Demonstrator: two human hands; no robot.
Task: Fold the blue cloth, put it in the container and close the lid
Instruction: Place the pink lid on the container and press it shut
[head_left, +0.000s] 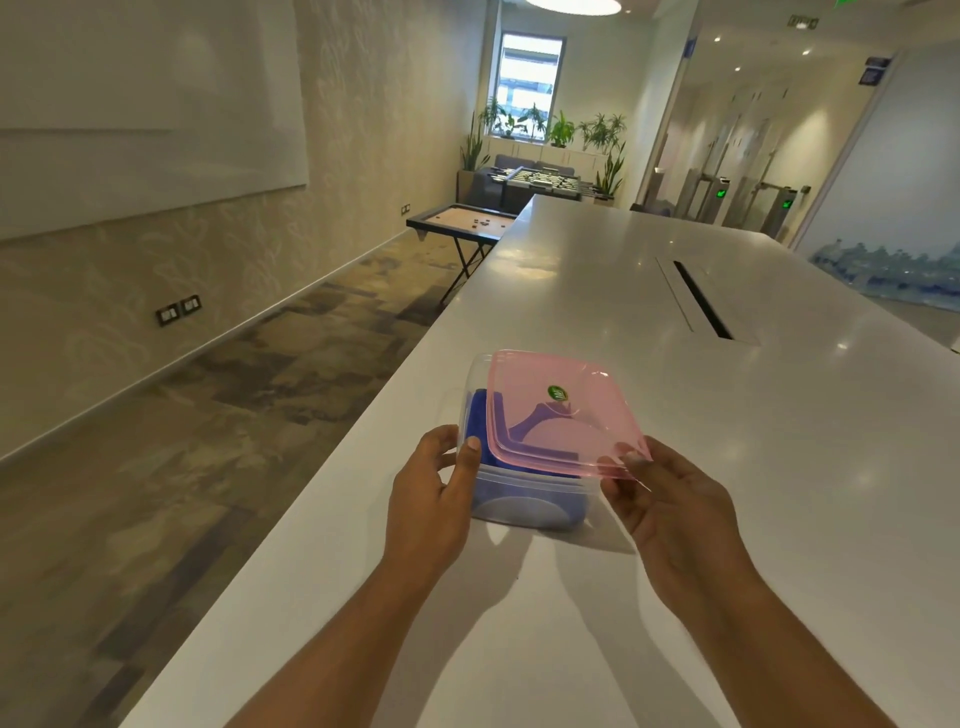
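Right hand (670, 499) pinches near corner of translucent pink square plastic lid (563, 410), held tilted over the box, offset right, not seated. Left hand (431, 493) grips near-left corner of clear plastic container (470, 379), thumb on rim. Folded blue cloth (480, 415) sits inside. Container rests near left edge of white glossy table (675, 291).

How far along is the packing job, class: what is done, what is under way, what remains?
Done: the blue cloth lies inside the clear container. Under way: the right hand holds the pink lid over it, shifted right, while the left hand steadies the container. Left: line up the lid and press it shut.
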